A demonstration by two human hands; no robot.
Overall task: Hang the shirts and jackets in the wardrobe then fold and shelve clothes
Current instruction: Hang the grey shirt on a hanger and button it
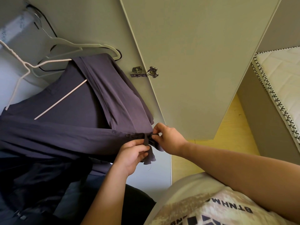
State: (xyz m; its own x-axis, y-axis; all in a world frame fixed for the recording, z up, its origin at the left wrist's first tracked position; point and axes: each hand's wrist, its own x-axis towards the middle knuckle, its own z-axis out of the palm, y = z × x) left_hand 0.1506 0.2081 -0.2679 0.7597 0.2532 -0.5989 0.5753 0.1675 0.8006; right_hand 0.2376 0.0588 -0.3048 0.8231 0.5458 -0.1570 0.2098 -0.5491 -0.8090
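The head view, the only one, looks into the open wardrobe, where a slate-purple shirt point(126, 108) already hangs on a thin white wire hanger point(61, 99), its soft, matte cloth falling in loose folds and its collar lying open. The left hand point(133, 153) pinches the lower front edge of the shirt near the hem, thumb and fingers curled round a fold of cloth. The right hand point(168, 138) pinches the facing edge just beside it, fingertips closed narrowly on the placket. Two small dark buttons point(127, 135) sit on the strip just left of the hands, so the step in hand appears to be fastening the front. Whether a button is between the fingers cannot be told. Behind the shirt an empty pale plastic hanger point(68, 43), broad and curved, hangs free. Dark, smoother garments point(32, 184) bunch below the shirt at the lower left, though whether they hang or lie in a heap is unclear. The flat, pale wardrobe door point(194, 62) stands open on a metal hinge point(144, 72), and a quilted white mattress point(284, 75) lies beyond it. Judging by this, one shirt is hung and being finished, while other hanging, folding and shelving seem still ahead.
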